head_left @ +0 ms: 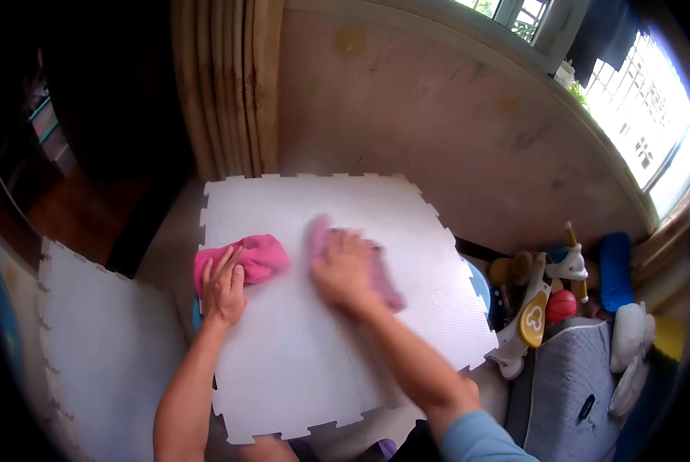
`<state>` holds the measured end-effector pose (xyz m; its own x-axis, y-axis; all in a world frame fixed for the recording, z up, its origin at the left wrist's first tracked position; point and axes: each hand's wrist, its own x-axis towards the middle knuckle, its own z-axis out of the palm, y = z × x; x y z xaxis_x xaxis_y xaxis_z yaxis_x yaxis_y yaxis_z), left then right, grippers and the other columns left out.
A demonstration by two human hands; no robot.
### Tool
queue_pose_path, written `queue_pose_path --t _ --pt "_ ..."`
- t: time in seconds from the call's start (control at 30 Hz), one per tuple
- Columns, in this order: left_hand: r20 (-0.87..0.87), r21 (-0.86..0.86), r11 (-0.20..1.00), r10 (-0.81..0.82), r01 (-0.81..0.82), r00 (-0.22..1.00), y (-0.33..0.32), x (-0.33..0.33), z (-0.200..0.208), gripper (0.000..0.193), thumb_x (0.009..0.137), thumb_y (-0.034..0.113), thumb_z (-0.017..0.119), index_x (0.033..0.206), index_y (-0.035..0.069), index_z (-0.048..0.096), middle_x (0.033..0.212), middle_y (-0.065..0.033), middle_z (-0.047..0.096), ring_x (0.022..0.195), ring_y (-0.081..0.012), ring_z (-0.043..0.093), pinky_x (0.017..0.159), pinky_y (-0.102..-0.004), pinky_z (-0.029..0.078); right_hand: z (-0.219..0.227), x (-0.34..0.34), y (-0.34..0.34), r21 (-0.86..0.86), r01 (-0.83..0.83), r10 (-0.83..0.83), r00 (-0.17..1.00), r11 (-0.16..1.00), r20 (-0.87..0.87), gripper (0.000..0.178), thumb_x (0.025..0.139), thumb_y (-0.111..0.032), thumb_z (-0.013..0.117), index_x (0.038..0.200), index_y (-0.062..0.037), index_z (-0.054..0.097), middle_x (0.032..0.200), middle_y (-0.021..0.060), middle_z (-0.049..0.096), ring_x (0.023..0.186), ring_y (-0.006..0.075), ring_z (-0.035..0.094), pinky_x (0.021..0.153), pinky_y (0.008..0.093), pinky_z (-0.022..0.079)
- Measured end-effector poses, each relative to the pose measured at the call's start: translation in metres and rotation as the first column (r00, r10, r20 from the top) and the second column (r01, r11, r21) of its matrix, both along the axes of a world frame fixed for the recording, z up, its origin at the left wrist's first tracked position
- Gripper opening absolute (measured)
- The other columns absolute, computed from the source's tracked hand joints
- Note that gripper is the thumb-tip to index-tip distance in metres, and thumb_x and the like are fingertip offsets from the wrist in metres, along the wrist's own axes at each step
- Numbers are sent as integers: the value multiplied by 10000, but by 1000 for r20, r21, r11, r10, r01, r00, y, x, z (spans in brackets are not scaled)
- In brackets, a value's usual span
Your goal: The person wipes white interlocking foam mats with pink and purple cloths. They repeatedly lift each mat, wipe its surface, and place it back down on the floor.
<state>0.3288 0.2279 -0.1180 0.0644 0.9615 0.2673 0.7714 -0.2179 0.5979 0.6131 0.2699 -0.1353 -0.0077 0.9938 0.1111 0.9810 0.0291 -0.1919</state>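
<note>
A white foam mat (299,362) with toothed interlocking edges lies raised in front of me. On its left edge is a bunched bright pink cloth (265,257). My left hand (225,289) rests on that cloth, fingers stretched out and slightly apart. Near the middle of the mat, my right hand (343,266) presses on a dusky pink patterned cloth (387,286), which sticks out on both sides of the palm. Motion blurs this hand and its cloth. The fingers bear down on the cloth, and part of it is hidden beneath them.
Another white foam mat (114,346) lies lower at the left. Beyond the work stand a beige curtain (225,92) and a stained wall (437,131). At the right are a white and yellow ride-on toy (533,316), a red ball (561,306) and a grey quilted box (568,385).
</note>
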Motion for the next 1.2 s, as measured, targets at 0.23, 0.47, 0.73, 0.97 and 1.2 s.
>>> queue_pose_path --t 0.23,0.47,0.73,0.97,1.2 --pt "-40 111 993 -41 46 998 2 -23 -23 441 1049 219 427 1392 35 633 1442 -132 626 1413 -284 510 1222 -480 279 7 -86 -64 26 -484 484 872 875 -64 786 955 -502 459 1538 21 397 1609 282 373 1509 452 315 1240 594 183" --pt "-238 98 995 37 -14 971 -5 4 -6 499 980 268 547 1426 53 607 1501 -81 586 1463 -248 445 1217 -576 249 34 168 -152 -27 279 -277 959 960 64 739 992 -416 443 1545 69 381 1644 315 276 1550 496 183 1268 573 105" --pt "-196 42 907 418 -418 887 -35 -10 -19 441 950 249 592 1351 90 680 1520 -64 572 1430 -274 465 1152 -543 367 -3 110 -274 292 -269 347 901 918 -261 379 934 -140 608 1278 14 646 1451 200 587 1393 370 516 1162 566 354" --pt "175 -354 742 651 -569 739 -82 -103 -56 280 944 200 615 1139 49 748 1250 -139 713 896 -310 716 828 -402 580 18 103 -300 -153 126 -56 -566 980 -823 377 1106 -305 439 1314 -20 572 1254 168 658 1072 324 670 1004 476 533" --pt "650 -745 616 584 255 487 -159 -65 -20 454 995 265 687 1359 4 612 1207 -112 712 1010 -239 714 869 -409 590 41 121 -343 -116 -91 -134 -888 989 -440 602 1091 -508 342 1379 -6 505 1147 172 620 1000 303 637 923 442 551"
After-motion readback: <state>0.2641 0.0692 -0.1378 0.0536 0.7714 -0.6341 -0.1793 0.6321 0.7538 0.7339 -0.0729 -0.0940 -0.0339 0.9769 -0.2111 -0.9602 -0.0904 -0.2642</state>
